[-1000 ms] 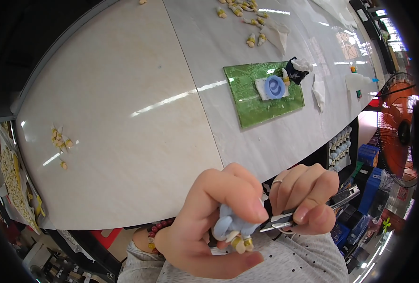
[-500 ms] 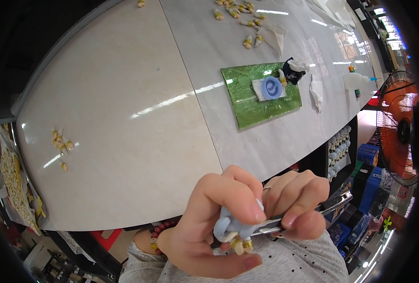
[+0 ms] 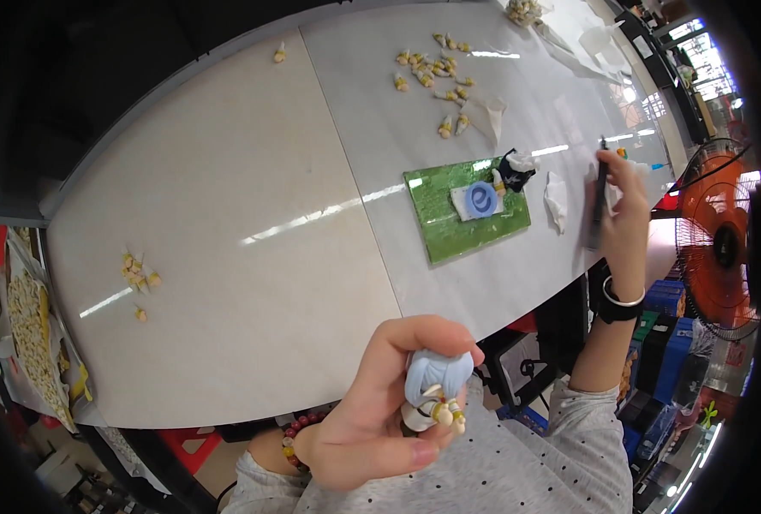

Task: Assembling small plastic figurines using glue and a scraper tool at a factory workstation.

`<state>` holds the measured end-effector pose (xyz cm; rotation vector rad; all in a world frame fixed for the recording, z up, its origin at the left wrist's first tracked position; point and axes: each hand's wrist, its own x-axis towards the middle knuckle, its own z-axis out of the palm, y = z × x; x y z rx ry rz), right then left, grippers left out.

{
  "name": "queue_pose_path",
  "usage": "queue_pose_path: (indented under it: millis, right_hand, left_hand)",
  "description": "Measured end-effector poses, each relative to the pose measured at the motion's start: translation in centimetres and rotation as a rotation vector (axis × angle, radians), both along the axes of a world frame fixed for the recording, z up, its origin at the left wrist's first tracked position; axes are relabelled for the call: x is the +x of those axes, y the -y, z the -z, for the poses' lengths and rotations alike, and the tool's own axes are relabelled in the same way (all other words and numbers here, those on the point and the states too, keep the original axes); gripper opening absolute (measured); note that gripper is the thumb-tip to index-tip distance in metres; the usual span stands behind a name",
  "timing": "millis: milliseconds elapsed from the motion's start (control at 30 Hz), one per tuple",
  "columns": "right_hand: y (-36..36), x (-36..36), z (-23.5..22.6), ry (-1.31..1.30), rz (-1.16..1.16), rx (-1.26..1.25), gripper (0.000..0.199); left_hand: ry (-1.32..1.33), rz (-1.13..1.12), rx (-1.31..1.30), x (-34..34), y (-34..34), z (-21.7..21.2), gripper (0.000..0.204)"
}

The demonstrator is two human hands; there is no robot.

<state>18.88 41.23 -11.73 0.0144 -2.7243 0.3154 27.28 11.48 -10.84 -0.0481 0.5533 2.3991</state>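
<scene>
The broad white desk (image 3: 226, 257) stretched away from the person. On it lay a green mat (image 3: 449, 227), with a small dark figure (image 3: 514, 170) at its far corner and a cluster of small yellowish pieces (image 3: 436, 73) beyond. The left hand (image 3: 380, 411), held off the near desk edge, was clamped around a small figurine (image 3: 434, 387) with pale blue hair. The right hand (image 3: 622, 214), well apart, reached out over the desk's right end, gripping a dark slender tool (image 3: 599, 193).

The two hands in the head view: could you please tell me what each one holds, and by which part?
The left hand grips a small figurine with a pale blue head around its body. The right hand holds a slim dark tool along its shaft.
</scene>
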Motion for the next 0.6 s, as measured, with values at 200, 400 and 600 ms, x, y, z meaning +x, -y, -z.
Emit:
queue_pose_path:
  millis: [200,400,600]
  right_hand:
    - [2.0,1.0,-1.0,-0.158,-0.111,-0.033,0.036]
    - [10.0,6.0,-3.1,0.265,-0.776,-0.841,0.031]
    - [11.5,6.6,-1.1,0.312,-0.922,-1.182,0.03]
  left_hand:
    - [-0.204,0.027,0.123,-0.2,0.1,0.9,0.061]
    - [-0.515,-0.05,0.082,-1.0,-0.7,1.1,0.07]
    - [-0.764,-0.043,-0.625,0.2,-0.7,-1.3,0.087]
